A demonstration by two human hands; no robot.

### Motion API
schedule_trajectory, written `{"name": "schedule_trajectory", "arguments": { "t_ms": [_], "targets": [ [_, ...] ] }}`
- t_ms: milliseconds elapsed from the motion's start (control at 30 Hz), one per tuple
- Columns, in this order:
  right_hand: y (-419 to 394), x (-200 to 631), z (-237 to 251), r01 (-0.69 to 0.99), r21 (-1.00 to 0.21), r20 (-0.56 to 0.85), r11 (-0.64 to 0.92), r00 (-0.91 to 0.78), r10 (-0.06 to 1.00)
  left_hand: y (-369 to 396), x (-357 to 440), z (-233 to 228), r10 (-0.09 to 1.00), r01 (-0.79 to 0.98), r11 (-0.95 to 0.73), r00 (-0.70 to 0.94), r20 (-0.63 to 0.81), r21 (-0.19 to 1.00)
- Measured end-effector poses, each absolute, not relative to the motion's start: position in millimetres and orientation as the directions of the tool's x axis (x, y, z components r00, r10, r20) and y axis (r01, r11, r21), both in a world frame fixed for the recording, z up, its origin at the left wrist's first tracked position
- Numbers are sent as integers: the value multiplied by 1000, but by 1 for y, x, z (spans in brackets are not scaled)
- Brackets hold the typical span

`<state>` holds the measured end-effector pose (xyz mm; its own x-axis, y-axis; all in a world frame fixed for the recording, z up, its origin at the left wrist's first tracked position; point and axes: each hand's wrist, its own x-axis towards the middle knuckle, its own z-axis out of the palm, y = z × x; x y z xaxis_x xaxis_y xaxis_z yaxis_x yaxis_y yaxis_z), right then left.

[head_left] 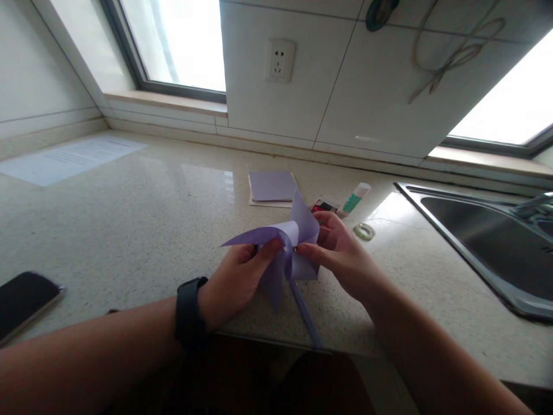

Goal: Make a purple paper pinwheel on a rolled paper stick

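Note:
A purple paper pinwheel (306,222) is held above the counter, its curved blades gathered toward a middle point. My left hand (242,271), with a dark watch on the wrist, pinches the pinwheel's left side, thumb pressed near the centre. From the right, my right hand (339,245) is closed on the right blade, with thumb and fingertips close to the centre; whether a small pin lies between them I cannot make out. A thin purple stick (306,317) slants down from the pinwheel to the counter's front edge.
Behind the hands lie a stack of purple paper (272,185), a red and black packet (325,205), a glue stick (355,199) and a tape roll (364,231). A steel sink (458,253) is at right. A printed sheet (73,158) and a phone (26,302) lie at left.

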<state>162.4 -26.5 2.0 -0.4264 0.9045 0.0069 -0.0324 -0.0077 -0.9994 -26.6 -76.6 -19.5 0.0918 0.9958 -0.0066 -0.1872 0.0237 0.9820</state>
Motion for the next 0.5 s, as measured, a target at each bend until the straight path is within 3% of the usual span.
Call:
{"name": "schedule_trajectory", "arguments": {
  "t_ms": [267, 500],
  "targets": [
    [-30, 159, 2, -34, -999, 16, 2, -432, 902, -79, -29, -17, 998, 68, -66, 14, 65, 996],
    [-27, 158, -1, -65, -997, 4, -28, -450, 893, -80, -29, -21, 992, 111, -117, 64, 110, 987]
  ]
}}
